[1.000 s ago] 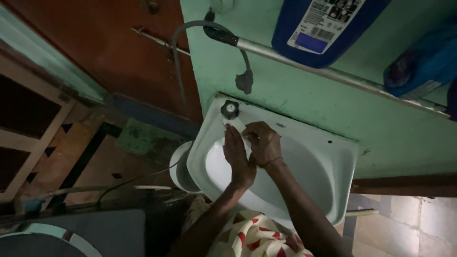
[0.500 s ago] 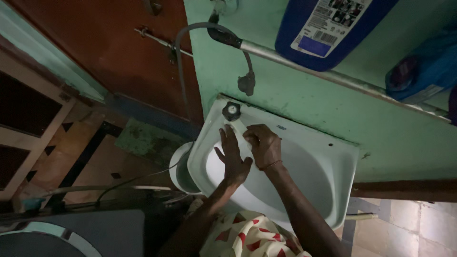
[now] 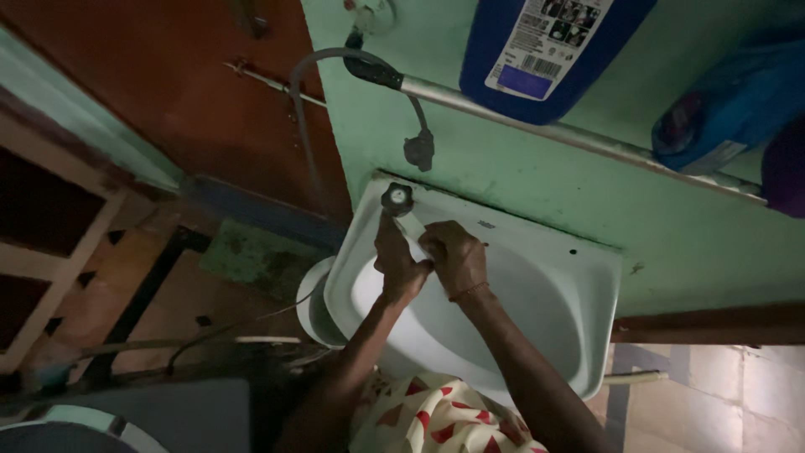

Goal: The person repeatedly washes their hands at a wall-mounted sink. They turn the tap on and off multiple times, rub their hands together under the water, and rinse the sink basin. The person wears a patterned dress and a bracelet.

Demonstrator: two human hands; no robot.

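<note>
A white wash basin [image 3: 579, 285] is fixed to a green wall. At its far left corner stands a tap with a dark round knob [image 3: 397, 199] and a pale spout [image 3: 412, 226]. My left hand [image 3: 396, 262] lies alongside the spout, its fingertips just below the knob. My right hand [image 3: 454, 256] is curled right beside the spout, touching the left hand. Whether either hand grips the spout or holds anything is unclear in the dim light. A thin bangle circles my right wrist.
A metal rail [image 3: 553, 126] runs along the wall above the basin, with a grey hose [image 3: 306, 92] looping from it. A large blue jug [image 3: 545, 50] and a blue pouch [image 3: 729, 109] rest above. A brown door [image 3: 201, 101] is at left, a white bucket [image 3: 312, 306] under the basin.
My left hand has slid up from the bowl toward the tap knob. My right hand stayed by the spout. The view shifted slightly.
</note>
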